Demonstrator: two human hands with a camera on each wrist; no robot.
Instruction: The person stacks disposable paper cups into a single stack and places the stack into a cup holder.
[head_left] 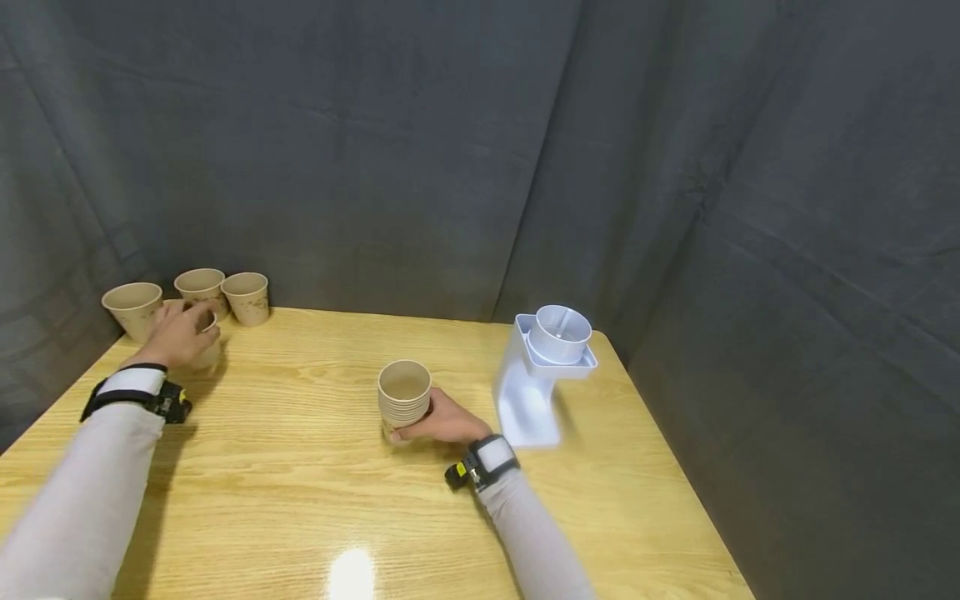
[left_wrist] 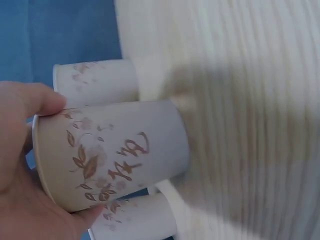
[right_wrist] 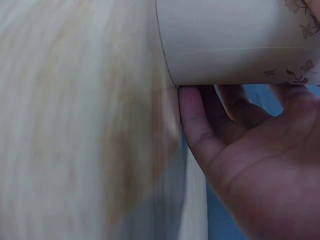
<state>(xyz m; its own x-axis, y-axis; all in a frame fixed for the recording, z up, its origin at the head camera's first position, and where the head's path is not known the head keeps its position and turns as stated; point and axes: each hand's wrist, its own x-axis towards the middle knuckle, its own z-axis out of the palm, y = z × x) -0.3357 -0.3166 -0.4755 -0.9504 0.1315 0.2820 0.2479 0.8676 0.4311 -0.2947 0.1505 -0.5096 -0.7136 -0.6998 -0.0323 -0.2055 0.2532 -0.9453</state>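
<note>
At the back left of the table, my left hand [head_left: 180, 335] grips a paper cup [left_wrist: 115, 150] around its rim from above. The cup is pale, with a brown leaf print and lettering. Close around it stand three more paper cups, one at the far left [head_left: 133, 310], one behind [head_left: 201, 287] and one to the right [head_left: 249, 302]. In the middle of the table, a stack of nested paper cups [head_left: 404, 408] stands upright with several rims showing. My right hand [head_left: 448, 418] holds the stack from its right side, fingertips low near its base in the right wrist view.
A white plastic stand [head_left: 528, 408] with a round open cylinder [head_left: 559, 335] on top stands right of my right hand. Dark grey curtains [head_left: 337, 167] rise behind and to the right of the wooden table [head_left: 300, 500].
</note>
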